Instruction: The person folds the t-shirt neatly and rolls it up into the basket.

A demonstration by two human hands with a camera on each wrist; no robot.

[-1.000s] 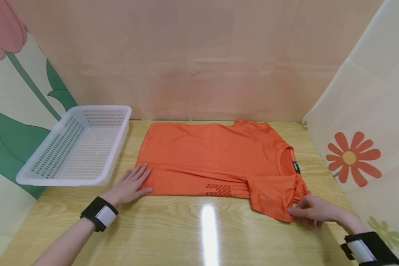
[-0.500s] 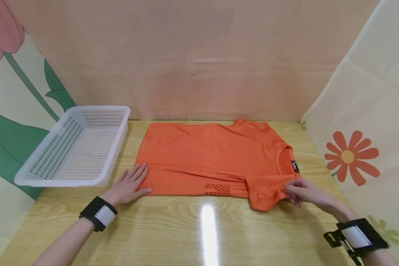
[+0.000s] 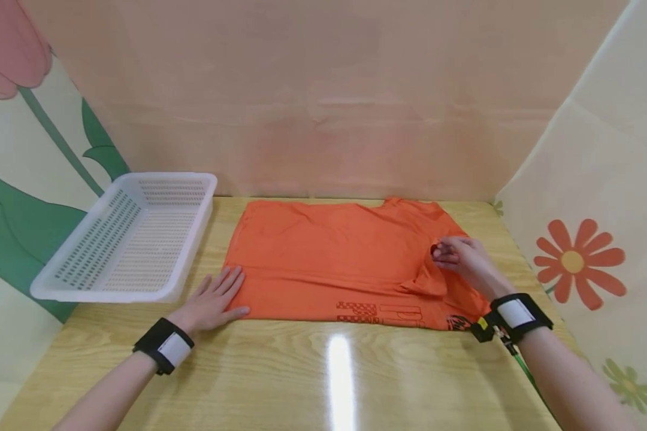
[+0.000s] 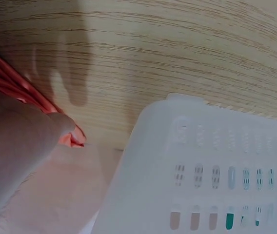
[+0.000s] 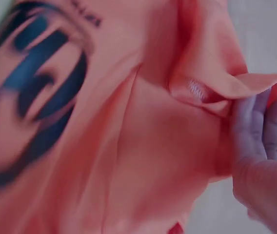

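An orange T-shirt (image 3: 323, 239) lies on the wooden table, its near side folded over toward the middle and a dark print showing along the front edge. My left hand (image 3: 212, 299) rests flat on the shirt's lower left corner, fingers straight and spread. At the collar end, my right hand (image 3: 463, 257) pinches the sleeve and holds it lifted over the shirt. In the right wrist view the fingers of the right hand (image 5: 265, 126) curl at the raised sleeve edge, beside a large black print (image 5: 36, 73). The collar is mostly hidden behind this hand.
A white perforated plastic basket (image 3: 207, 215) stands on the table left of the shirt, close to my left hand. Behind the table hangs a pinkish backdrop (image 3: 313, 108), with a flower-printed sheet (image 3: 577, 167) on the right. Bare wood (image 3: 269, 377) shows in front.
My right hand has moved inward and away from the front edge, drawing the near sleeve up over the shirt and uncovering black print below it. The left hand has stayed in place.
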